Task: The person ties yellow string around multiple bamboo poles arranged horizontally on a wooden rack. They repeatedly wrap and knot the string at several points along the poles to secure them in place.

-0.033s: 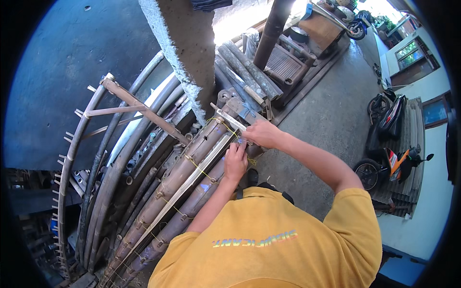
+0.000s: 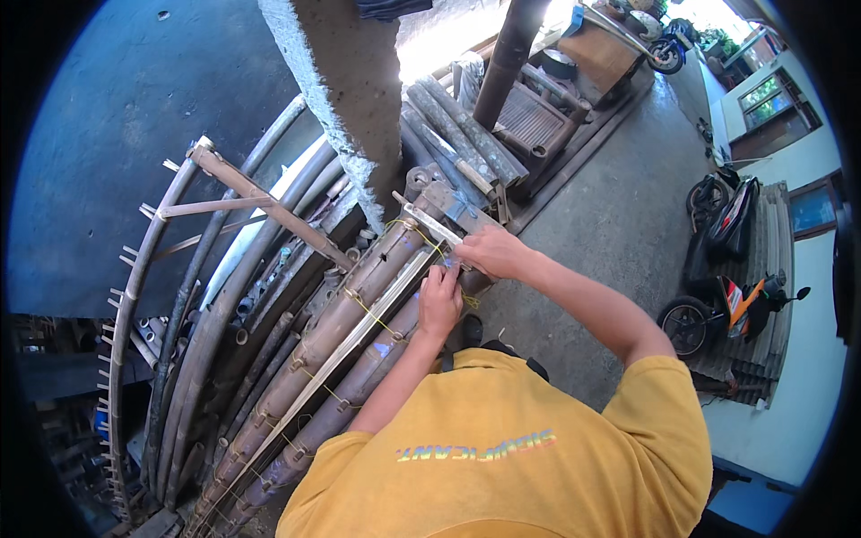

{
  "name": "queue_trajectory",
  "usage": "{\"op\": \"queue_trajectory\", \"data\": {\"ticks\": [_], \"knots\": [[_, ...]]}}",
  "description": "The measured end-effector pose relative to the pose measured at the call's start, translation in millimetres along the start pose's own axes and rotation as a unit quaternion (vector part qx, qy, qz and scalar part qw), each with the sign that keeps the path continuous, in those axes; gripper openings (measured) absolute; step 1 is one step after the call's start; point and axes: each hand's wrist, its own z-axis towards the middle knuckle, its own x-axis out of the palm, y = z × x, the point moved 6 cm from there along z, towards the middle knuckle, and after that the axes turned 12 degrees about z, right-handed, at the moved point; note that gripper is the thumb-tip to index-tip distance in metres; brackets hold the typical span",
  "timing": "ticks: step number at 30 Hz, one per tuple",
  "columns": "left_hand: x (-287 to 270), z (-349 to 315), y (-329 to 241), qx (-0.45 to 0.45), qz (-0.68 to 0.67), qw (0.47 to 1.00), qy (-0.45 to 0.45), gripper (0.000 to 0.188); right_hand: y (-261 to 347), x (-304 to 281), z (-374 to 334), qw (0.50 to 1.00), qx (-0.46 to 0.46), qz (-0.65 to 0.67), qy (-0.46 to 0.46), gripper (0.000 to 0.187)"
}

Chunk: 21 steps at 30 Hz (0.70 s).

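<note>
My left hand (image 2: 438, 303) bends over the end of a brown bamboo pole (image 2: 360, 378), its fingertips pressed together beside a thin yellow cord (image 2: 369, 314). What they pinch is too small to make out. Just above and right of it, my right hand (image 2: 491, 253) is closed like a fist around the near end of a pale flat stick (image 2: 429, 221). That stick slants away to the upper left, across the pole ends. A second bamboo pole (image 2: 332, 323) lies alongside, with long pale strips (image 2: 327, 372) between the two. Yellow cord crosses both poles at intervals.
Curved poles and a pegged wooden frame (image 2: 231, 184) lean at the left. A rough-edged concrete pillar (image 2: 354, 108) stands ahead. Thick bamboo lengths (image 2: 462, 134) are piled beyond the hands. Motorbikes (image 2: 731, 305) and stacked corrugated sheets (image 2: 773, 296) stand at the right.
My right hand has shifted very slightly to the right. The left hand, the poles and the cord look the same.
</note>
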Motion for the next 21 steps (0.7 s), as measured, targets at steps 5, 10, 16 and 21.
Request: {"op": "queue_trajectory", "data": {"ticks": [5, 10, 16, 21], "knots": [[2, 10, 7, -0.007, -0.005, 1.000, -0.008, 0.030, 25, 0, -43, 0.989, 0.063, 0.011, -0.130, 0.009], [1, 13, 7, -0.006, -0.040, 0.999, -0.016, 0.028, 41, 41, -54, 0.979, 0.121, -0.020, -0.160, 0.006], [4, 12, 17, -0.068, -0.089, 0.993, -0.045, 0.021, 55, 39, -7, 0.977, 0.135, -0.144, 0.075, 0.010], [4, 7, 23, -0.082, -0.125, 0.989, -0.024, 0.024, 60, 26, 50, 0.968, -0.021, -0.179, 0.174, 0.015]]}}
